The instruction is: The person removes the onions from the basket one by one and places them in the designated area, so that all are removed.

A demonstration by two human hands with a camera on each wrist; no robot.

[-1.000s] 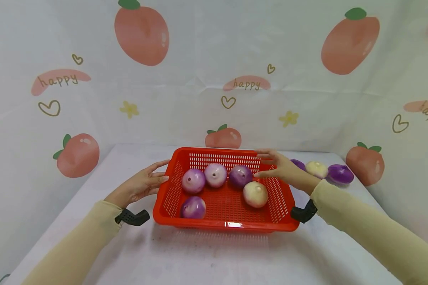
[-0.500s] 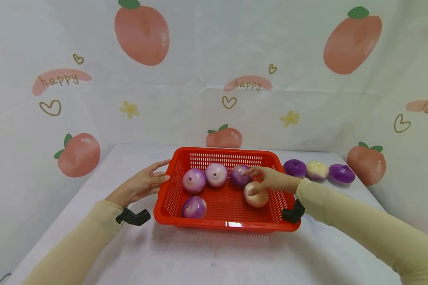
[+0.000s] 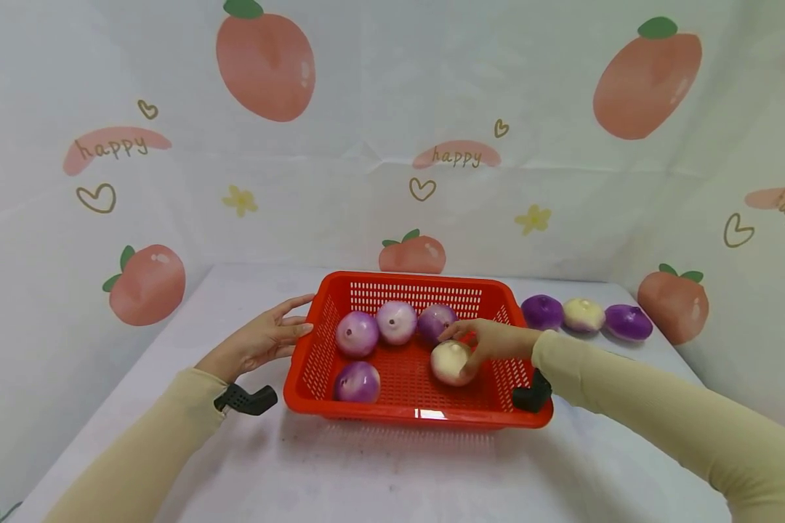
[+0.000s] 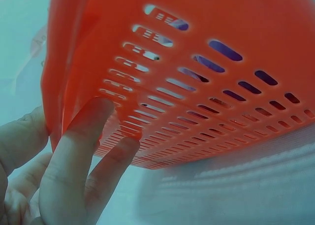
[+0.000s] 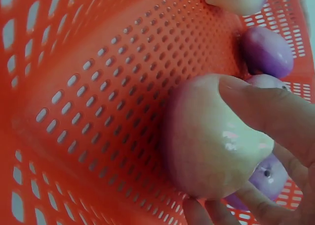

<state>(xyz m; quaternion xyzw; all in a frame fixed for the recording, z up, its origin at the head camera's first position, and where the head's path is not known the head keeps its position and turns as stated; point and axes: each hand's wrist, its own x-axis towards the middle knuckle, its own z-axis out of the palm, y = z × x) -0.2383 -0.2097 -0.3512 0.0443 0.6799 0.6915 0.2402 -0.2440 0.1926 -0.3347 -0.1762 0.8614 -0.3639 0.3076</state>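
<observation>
A pale onion with a purplish base (image 3: 449, 363) sits in the right part of a red perforated basket (image 3: 399, 415). My right hand (image 3: 487, 340) grips it, thumb on the near side and fingers round the far side; the right wrist view shows the thumb (image 5: 266, 109) across this onion (image 5: 204, 141). Several purple-and-white onions (image 3: 357, 334) share the basket, one of them (image 3: 437, 322) just behind the right fingers. At the basket's left side, my left hand (image 3: 262, 338) touches the outside wall with extended fingers (image 4: 74, 156).
Right of the basket, a row on the white table (image 3: 392, 479) has two deep purple onions (image 3: 541, 312) and a pale one (image 3: 584, 314) between them. A fruit-printed cloth (image 3: 340, 196) rises behind the table.
My right hand has come from the basket's right rim down onto the pale onion, taken hold of it and shifted it slightly left. The left hand stays at the basket's side.
</observation>
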